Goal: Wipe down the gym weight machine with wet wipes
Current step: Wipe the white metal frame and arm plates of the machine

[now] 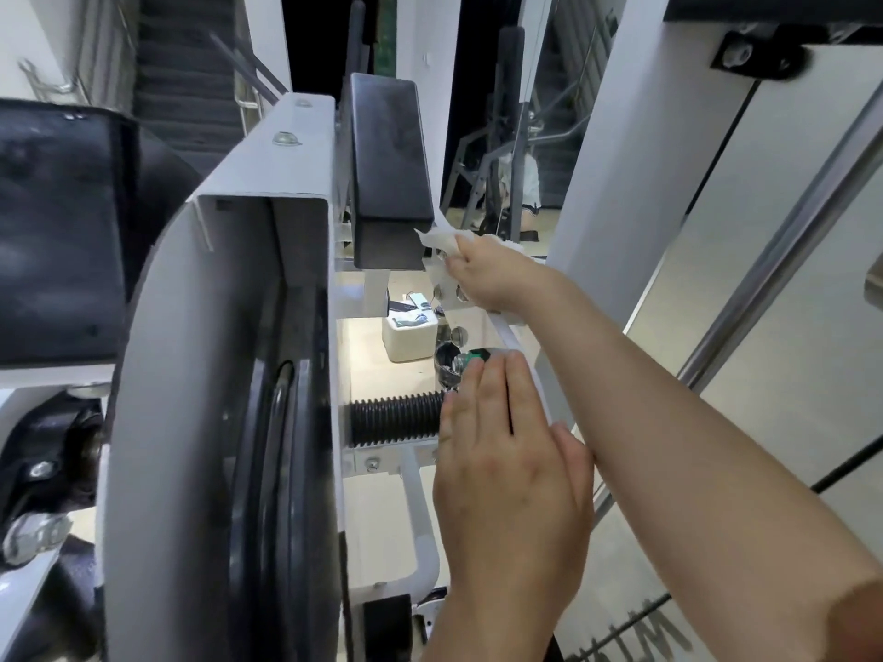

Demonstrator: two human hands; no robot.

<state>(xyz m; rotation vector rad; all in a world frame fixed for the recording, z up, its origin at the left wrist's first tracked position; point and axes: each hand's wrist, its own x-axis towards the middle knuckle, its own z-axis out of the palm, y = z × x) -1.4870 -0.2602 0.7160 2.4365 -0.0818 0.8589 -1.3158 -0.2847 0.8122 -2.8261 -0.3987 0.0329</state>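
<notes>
The white weight machine frame fills the left and centre. A black rectangular block is mounted on its far side. My right hand reaches forward and grips a crumpled white wet wipe, pressing it against the block's lower right corner. My left hand lies lower and nearer, fingers straight, resting on a thin white frame bar beside a black ribbed grip. It holds nothing.
A white pack of wipes sits on the pale floor below, seen through the frame. A black pulley wheel sits inside the frame at left, next to a black pad. Chrome guide rods run diagonally at right.
</notes>
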